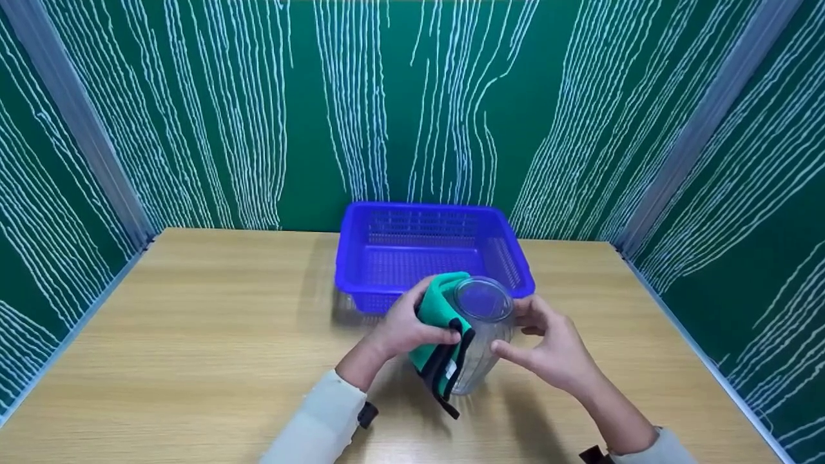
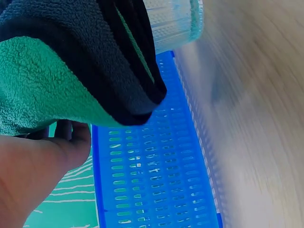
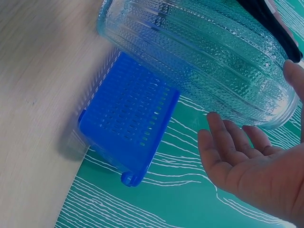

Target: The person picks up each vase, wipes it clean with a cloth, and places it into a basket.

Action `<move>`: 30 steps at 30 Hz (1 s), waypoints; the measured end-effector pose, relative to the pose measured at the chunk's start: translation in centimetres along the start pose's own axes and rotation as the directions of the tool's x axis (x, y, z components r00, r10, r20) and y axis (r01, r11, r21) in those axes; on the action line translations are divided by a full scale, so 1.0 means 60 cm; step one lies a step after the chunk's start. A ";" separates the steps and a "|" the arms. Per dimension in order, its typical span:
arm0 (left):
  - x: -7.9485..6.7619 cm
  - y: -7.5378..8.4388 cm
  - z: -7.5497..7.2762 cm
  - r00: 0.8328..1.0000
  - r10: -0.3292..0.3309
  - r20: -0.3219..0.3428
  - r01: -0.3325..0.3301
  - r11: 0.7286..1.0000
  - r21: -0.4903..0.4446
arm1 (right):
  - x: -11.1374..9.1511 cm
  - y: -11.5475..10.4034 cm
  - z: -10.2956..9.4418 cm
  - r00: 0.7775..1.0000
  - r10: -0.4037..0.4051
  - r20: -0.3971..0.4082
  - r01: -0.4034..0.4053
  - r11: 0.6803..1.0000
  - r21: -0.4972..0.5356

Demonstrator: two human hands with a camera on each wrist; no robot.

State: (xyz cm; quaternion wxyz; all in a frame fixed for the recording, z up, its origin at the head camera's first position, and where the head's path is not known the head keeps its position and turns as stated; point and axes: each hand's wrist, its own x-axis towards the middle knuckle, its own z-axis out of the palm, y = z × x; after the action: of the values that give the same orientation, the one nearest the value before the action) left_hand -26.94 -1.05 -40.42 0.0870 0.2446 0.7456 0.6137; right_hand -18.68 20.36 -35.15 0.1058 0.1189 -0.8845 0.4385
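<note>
A clear, ribbed and dimpled glass jar (image 1: 486, 335) is held tilted above the table, one round end facing up. My left hand (image 1: 406, 325) grips a green cloth (image 1: 438, 303) with dark edging, folded against the jar's left side; its thumb lies over the cloth's edge. In the left wrist view, the cloth (image 2: 52, 80) hides most of the fingers. On the jar's other side is my right hand (image 1: 554, 345), fingers loosely spread. In the right wrist view, that hand (image 3: 256, 175) has its thumb and fingertips close beside the jar (image 3: 204, 66); whether they touch it, I cannot tell.
A blue plastic basket (image 1: 348, 283) with slotted walls stands at the back of the wooden table (image 1: 193, 348), just behind the jar. Green panels (image 1: 399, 129) with wavy white lines rise at the back and both sides.
</note>
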 end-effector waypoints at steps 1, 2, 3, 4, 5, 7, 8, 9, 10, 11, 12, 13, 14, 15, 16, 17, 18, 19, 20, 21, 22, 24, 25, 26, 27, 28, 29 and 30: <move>-0.003 0.005 0.000 1.000 -0.002 0.007 0.002 1.000 -0.004 | 0.000 0.001 0.000 1.000 0.000 -0.001 0.000 1.000 0.000; -0.006 0.009 0.000 1.000 0.001 0.016 -0.001 1.000 -0.010 | 0.000 0.001 0.000 1.000 0.001 -0.002 -0.001 1.000 0.000; -0.009 0.012 0.000 1.000 0.006 0.026 -0.005 1.000 -0.019 | -0.001 0.002 0.000 1.000 0.001 -0.003 -0.001 1.000 0.001; -0.012 0.016 0.000 0.999 0.008 0.035 -0.007 1.000 -0.025 | -0.001 0.002 0.000 1.000 0.003 -0.004 -0.003 1.000 0.002; -0.015 0.019 0.000 0.999 0.016 0.042 -0.014 0.999 -0.034 | -0.001 0.002 0.000 1.000 0.003 -0.005 -0.003 1.000 0.003; -0.019 0.023 -0.001 0.998 0.033 0.056 -0.030 0.998 -0.052 | -0.001 0.002 0.000 1.000 0.004 -0.007 -0.004 1.000 0.001; -0.019 0.019 -0.002 0.997 0.048 0.060 -0.044 0.998 -0.054 | -0.001 0.002 0.000 1.000 0.003 -0.008 -0.003 1.000 0.000; -0.016 0.013 -0.002 0.997 0.053 0.064 -0.049 0.997 -0.055 | -0.001 0.001 0.000 1.000 0.000 -0.008 0.000 1.000 -0.001; -0.014 0.006 -0.002 0.997 0.050 0.066 -0.046 0.998 -0.053 | -0.001 0.001 0.000 1.000 0.000 -0.007 0.000 1.000 0.001; -0.011 -0.001 -0.002 0.997 0.049 0.067 -0.045 0.998 -0.053 | -0.001 0.001 0.000 1.000 -0.002 -0.006 0.002 1.000 0.004; -0.008 -0.008 -0.002 0.997 0.046 0.069 -0.042 0.998 -0.050 | 0.000 0.000 0.000 1.000 -0.004 -0.005 0.004 1.000 0.006; -0.006 -0.013 -0.003 0.997 0.039 0.069 -0.036 0.999 -0.041 | 0.000 0.000 0.000 1.000 -0.007 -0.003 0.007 1.000 0.008; -0.004 -0.018 -0.003 0.997 0.028 0.070 -0.026 0.999 -0.028 | 0.000 0.000 0.000 1.000 -0.009 -0.002 0.009 1.000 0.012; -0.002 -0.024 -0.004 0.997 0.013 0.071 -0.012 1.000 -0.018 | 0.000 0.000 0.000 1.000 -0.010 0.000 0.010 1.000 0.017; -0.001 -0.026 -0.004 0.997 0.003 0.071 -0.002 1.000 -0.009 | 0.001 -0.001 -0.001 1.000 -0.009 0.002 0.009 1.000 0.021; -0.001 -0.027 -0.004 0.997 -0.002 0.072 0.002 1.000 0.001 | 0.001 -0.002 -0.002 1.000 -0.010 0.003 0.010 1.000 0.021; -0.001 -0.027 -0.005 0.997 -0.009 0.074 0.008 1.000 0.014 | 0.001 -0.003 -0.003 1.000 -0.009 0.006 0.009 1.000 0.020; -0.001 -0.028 -0.005 0.997 -0.014 0.076 0.012 1.000 0.028 | 0.001 -0.003 -0.003 1.000 -0.008 0.007 0.008 1.000 0.020; -0.001 -0.028 -0.006 0.997 -0.016 0.079 0.013 0.999 0.039 | 0.001 -0.003 -0.003 1.000 -0.005 0.008 0.005 1.000 0.019; -0.001 -0.028 -0.006 0.997 -0.015 0.082 0.011 0.999 0.047 | 0.002 -0.003 -0.003 1.000 -0.003 0.009 0.003 1.000 0.017; -0.001 -0.029 -0.007 0.996 -0.018 0.085 0.013 0.998 0.057 | 0.002 -0.004 -0.003 1.000 -0.002 0.009 0.002 1.000 0.014; -0.001 -0.030 -0.007 0.996 -0.023 0.092 0.016 0.997 0.079 | 0.002 -0.004 -0.003 1.000 0.003 0.012 -0.003 1.000 0.009; -0.001 -0.031 -0.007 0.995 -0.026 0.094 0.017 0.996 0.089 | 0.002 -0.003 -0.003 1.000 0.004 0.013 -0.004 1.000 0.008; -0.001 -0.031 -0.007 0.995 -0.030 0.096 0.020 0.995 0.098 | 0.003 -0.002 -0.003 1.000 0.005 0.013 -0.005 1.000 0.007; -0.002 -0.032 -0.007 0.995 -0.037 0.098 0.026 0.994 0.109 | 0.003 0.000 -0.002 1.000 0.006 0.013 -0.006 1.000 0.007; -0.003 -0.033 -0.006 0.994 -0.045 0.099 0.033 0.993 0.118 | 0.004 0.002 -0.002 1.000 0.006 0.014 -0.006 1.000 0.009; -0.003 -0.034 -0.006 0.994 -0.047 0.099 0.035 0.992 0.123 | 0.005 0.006 -0.001 1.000 0.007 0.015 -0.008 1.000 0.012; -0.004 -0.034 -0.006 0.994 -0.051 0.097 0.038 0.991 0.131 | 0.006 0.012 0.000 1.000 0.010 0.015 -0.010 1.000 0.015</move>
State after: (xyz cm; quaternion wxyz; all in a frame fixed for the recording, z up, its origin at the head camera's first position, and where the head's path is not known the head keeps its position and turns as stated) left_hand -27.41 -1.71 -42.34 0.1220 0.2633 0.7837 0.5491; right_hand -19.23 20.73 -35.58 0.0963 0.1186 -0.8825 0.4447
